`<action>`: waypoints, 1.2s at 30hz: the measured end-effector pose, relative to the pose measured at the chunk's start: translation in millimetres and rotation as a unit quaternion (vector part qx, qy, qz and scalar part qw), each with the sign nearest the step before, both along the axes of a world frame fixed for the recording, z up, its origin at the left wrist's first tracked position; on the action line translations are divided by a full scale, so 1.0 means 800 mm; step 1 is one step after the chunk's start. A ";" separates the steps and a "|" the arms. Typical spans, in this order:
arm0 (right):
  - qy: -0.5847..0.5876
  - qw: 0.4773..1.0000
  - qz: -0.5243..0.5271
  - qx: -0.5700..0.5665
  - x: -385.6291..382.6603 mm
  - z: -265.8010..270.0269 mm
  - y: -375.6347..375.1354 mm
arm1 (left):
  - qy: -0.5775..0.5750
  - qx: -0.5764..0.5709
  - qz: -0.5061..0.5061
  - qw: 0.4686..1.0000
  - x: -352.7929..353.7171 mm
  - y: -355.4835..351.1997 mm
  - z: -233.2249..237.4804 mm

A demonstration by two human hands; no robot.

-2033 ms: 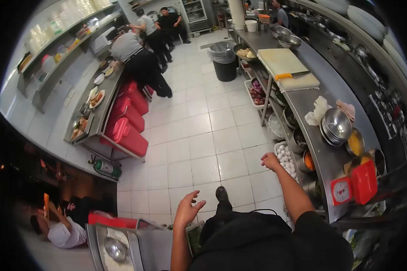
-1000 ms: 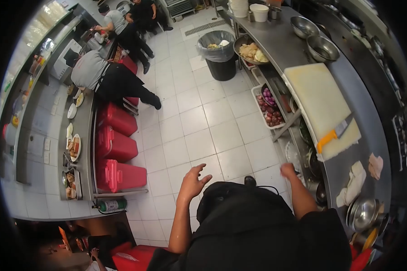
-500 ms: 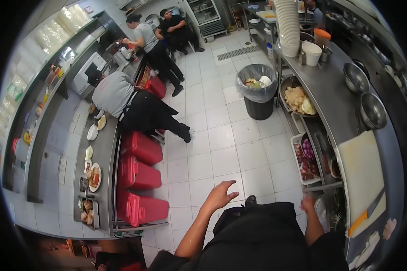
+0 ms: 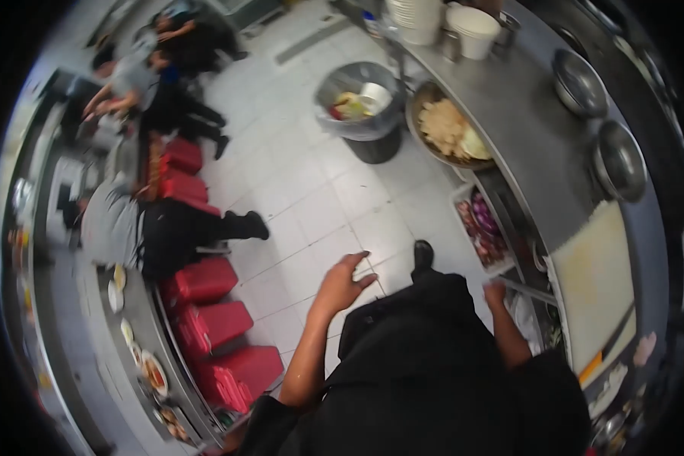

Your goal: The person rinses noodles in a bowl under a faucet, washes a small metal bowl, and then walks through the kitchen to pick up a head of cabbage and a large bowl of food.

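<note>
My left hand (image 4: 346, 283) hangs in front of me over the tiled floor, thumb and fingers apart, holding nothing. My right hand (image 4: 495, 292) is low at my side, close to the shelf edge under the steel counter; its fingers are small and blurred. Beside it, on the lower shelf, is a white bin of red and purple onions (image 4: 482, 228). A white cutting board (image 4: 596, 281) lies on the counter to my right, bearing a knife with an orange handle (image 4: 590, 368).
A lined trash can (image 4: 372, 148) stands ahead, next to a large bowl of pale food (image 4: 443, 125). Metal bowls (image 4: 619, 161) sit on the right counter. Red bins (image 4: 213, 327) line the left counter, where a co-worker (image 4: 118, 220) bends over. Two other people are farther back.
My view has turned and moved forward, so the trash can and right counter appear nearer. One of my shoes has come further forward. My left hand stays open.
</note>
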State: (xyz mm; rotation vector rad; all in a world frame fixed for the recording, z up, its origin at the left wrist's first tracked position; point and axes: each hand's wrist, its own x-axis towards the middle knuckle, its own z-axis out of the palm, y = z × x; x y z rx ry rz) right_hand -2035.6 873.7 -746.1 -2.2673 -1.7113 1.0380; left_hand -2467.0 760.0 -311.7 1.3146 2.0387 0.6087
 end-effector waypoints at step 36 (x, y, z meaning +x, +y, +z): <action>-0.078 0.987 -0.135 -0.043 -0.342 0.207 0.459 | -0.144 -0.211 -0.045 0.966 -0.218 0.178 -0.137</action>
